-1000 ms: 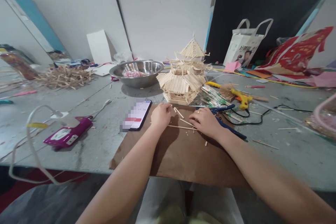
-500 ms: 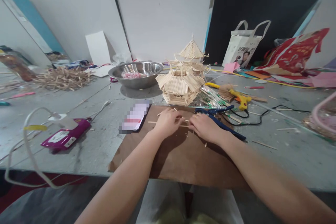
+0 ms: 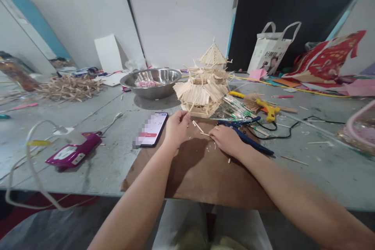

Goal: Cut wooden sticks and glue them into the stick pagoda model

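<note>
As the head view looks down across the grey table (image 3: pixel 114 156), the left hand (image 3: pixel 178 125) is right in the action, fingertips pinched narrow on a thin stick (image 3: pixel 191 108) above the far edge of the brown board (image 3: pixel 187 175). And look at the angle: the stick's long axis runs steeply up the view, its free end pointing away from the person and leaning slightly right, toward the wooden model (image 3: pixel 202 95). It overlaps the model's base here; whether they touch, I cannot tell. The lower end is hidden in the fingers.

Over to the right hand (image 3: pixel 225 137), low on the board, fingers curled and close together at the right end of a short stick (image 3: pixel 205 134). Gripping it or merely touching? Cannot tell. That piece lies nearly crosswise, its left end angled slightly away from the person. Just beyond it, a loose stick (image 3: pixel 198 126) slants from far left to near right. The blue-handled tool (image 3: pixel 256 144) lies just beside the right hand, and the phone (image 3: pixel 154 131) sits left of the left hand.
</note>
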`<action>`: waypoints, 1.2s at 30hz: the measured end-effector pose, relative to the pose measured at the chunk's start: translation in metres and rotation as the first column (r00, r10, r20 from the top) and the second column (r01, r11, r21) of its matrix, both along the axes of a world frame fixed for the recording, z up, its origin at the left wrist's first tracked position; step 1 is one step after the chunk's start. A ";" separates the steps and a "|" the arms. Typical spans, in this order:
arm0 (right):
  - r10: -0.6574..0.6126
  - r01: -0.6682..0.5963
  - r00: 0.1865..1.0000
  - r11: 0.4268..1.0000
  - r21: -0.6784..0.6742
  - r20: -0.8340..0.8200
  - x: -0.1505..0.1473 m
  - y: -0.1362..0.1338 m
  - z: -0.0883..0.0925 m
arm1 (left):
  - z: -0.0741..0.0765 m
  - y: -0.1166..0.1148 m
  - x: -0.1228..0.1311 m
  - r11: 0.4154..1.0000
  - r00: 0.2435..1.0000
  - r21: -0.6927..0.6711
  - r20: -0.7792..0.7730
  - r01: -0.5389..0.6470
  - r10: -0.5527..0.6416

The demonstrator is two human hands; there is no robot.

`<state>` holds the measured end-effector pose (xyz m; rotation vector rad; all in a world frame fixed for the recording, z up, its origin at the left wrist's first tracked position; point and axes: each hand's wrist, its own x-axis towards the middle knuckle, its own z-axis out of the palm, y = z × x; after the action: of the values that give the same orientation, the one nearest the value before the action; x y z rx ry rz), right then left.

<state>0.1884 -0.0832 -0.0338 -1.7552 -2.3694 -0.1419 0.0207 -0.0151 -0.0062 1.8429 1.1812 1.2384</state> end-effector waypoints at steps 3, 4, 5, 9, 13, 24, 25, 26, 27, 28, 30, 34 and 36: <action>-0.041 0.044 0.995 0.998 -0.037 0.094 -0.009 -0.005 0.004 | -0.002 -0.001 0.003 0.973 0.964 -0.184 0.251 0.137 -0.089; -0.055 0.061 0.992 0.997 -0.052 0.114 -0.011 -0.007 0.006 | -0.002 -0.001 0.003 0.958 0.942 -0.225 0.319 0.177 -0.099; -0.067 0.076 0.989 0.995 -0.071 0.130 -0.012 -0.009 0.009 | -0.001 -0.002 0.004 0.944 0.921 -0.251 0.375 0.213 -0.108; -0.105 0.127 0.981 0.983 -0.135 0.163 -0.011 -0.014 0.016 | 0.003 -0.006 0.004 0.893 0.850 -0.296 0.504 0.338 -0.155; -0.153 0.177 0.977 0.970 -0.166 0.151 -0.009 -0.014 0.019 | 0.005 -0.012 0.007 0.823 0.820 -0.379 0.546 0.423 -0.169; -0.243 0.224 0.958 0.966 -0.130 -0.155 0.007 -0.007 0.019 | 0.001 -0.019 0.015 0.760 0.861 -0.475 0.462 0.444 -0.214; -0.240 0.211 0.923 0.969 -0.125 -0.300 0.009 -0.006 0.019 | 0.000 -0.020 0.016 0.763 0.868 -0.481 0.451 0.432 -0.207; -0.229 0.190 0.856 0.973 -0.131 -0.464 0.011 -0.004 0.019 | -0.001 -0.021 0.018 0.768 0.876 -0.483 0.438 0.420 -0.203; -0.218 0.158 0.749 0.976 -0.152 -0.626 0.012 -0.002 0.019 | -0.002 -0.022 0.020 0.773 0.882 -0.482 0.425 0.412 -0.205; -0.213 0.111 0.615 0.977 -0.184 -0.759 0.013 -0.001 0.018 | -0.003 -0.023 0.022 0.778 0.887 -0.478 0.411 0.408 -0.212; -0.236 0.003 0.314 0.969 -0.247 -0.920 0.011 0.001 0.017 | -0.005 -0.024 0.025 0.782 0.889 -0.466 0.390 0.414 -0.239; -0.268 -0.143 -0.017 0.954 -0.262 -0.963 0.006 0.001 0.016 | -0.009 -0.027 0.028 0.767 0.885 -0.457 0.344 0.450 -0.315; -0.264 -0.178 -0.075 0.953 -0.247 -0.962 0.004 0.002 0.015 | -0.009 -0.029 0.029 0.750 0.883 -0.471 0.311 0.465 -0.352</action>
<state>0.1924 -0.0817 -0.0183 -1.1033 -1.0584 1.2252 0.0494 -0.0440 -0.0153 1.4055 0.8267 0.7215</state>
